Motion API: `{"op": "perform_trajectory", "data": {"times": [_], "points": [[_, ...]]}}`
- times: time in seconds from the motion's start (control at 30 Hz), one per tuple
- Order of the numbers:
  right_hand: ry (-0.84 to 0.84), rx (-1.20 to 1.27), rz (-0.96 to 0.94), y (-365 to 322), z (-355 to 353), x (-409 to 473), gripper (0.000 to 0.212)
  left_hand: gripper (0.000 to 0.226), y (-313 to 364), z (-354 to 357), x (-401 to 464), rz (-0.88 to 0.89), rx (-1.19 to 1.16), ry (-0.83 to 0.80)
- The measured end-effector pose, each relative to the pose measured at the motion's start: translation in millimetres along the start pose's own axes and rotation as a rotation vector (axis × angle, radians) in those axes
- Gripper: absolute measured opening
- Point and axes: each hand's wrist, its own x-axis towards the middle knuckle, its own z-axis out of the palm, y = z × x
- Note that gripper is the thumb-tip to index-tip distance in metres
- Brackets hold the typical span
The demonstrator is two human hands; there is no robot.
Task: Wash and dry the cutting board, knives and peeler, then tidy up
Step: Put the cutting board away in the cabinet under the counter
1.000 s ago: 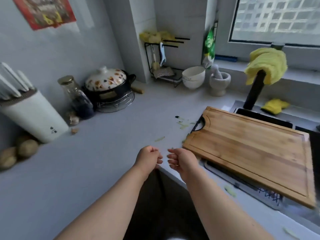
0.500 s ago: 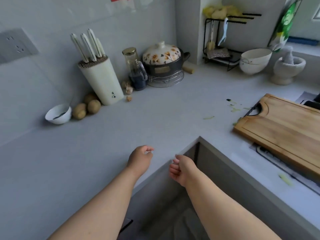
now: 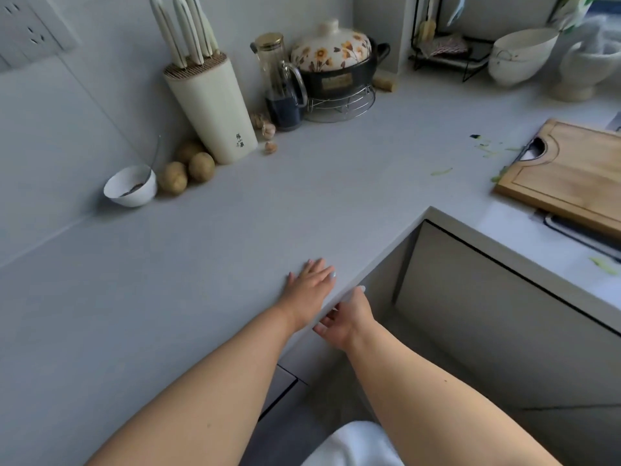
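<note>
Grey counter point(image 3: 235, 264) fills your head view. Your left hand point(image 3: 311, 280) lies flat on it near the edge, fingers spread and straight. Your right hand point(image 3: 346, 319) sits just below that edge, fingers loosely extended, holding nothing. Far right, the board point(image 3: 571, 173) lies over the sink; knives point(image 3: 183, 28) stand in the block point(image 3: 215, 112).

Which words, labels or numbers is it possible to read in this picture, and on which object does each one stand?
Knife block: a short column of dark Chinese characters near its base, too small to read with certainty.
Black casserole pot: a rectangular label on its front, text blurred and not readable.
Green and white packet at the top right: printing not readable.
No other text is visible.
</note>
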Motion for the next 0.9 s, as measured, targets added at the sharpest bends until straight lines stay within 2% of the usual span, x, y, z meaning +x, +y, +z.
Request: {"op": "perform_trajectory", "data": {"times": [0.17, 0.3, 0.37, 0.43, 0.5, 0.63, 0.7, 0.8, 0.9], "points": [[-0.061, 0.095, 0.024, 14.2, -6.6, 9.3, 0.089, 0.048, -7.9, 1.3, 1.1, 0.029, 0.134, -0.033], [-0.022, 0.053, -0.019, 13.9, -19.4, 10.6, 0.089, 0.048, -11.4, 5.2, 2.7, 0.045, 0.091, 0.007], [0.034, 0.001, -0.056, 14.4, -33.6, 11.8, 0.077, 0.049, -9.2, 8.5, 3.3, 0.025, 0.013, 0.049], [0.079, -0.053, -0.075, 15.1, -49.3, 12.4, 0.05, 0.05, -5.3, 11.9, 2.9, 0.005, 0.013, 0.094], [0.146, -0.156, -0.121, 14.4, -65.4, 9.1, 0.029, 0.05, 0.3, 14.6, 2.6, -0.01, 0.05, 0.154], [0.394, -0.368, -0.239, 5.0, -88.3, -11.4, 0.047, 0.053, 16.0, 19.8, 1.5, 0.077, 0.039, 0.279], [0.506, -0.454, -0.304, -3.5, -98.9, -25.0, 0.049, 0.053, 27.4, 22.8, -0.6, 0.17, -0.027, 0.268], [0.68, -0.626, -0.406, -18.7, -116.6, -46.2, 0.034, 0.053, 46.1, 24.5, -4.2, 0.244, -0.147, 0.196], [0.819, -0.731, -0.429, -37.1, -129.1, -65.7, 0.029, 0.051, 61.9, 27.5, -6.8, 0.284, -0.235, 0.143]]}}
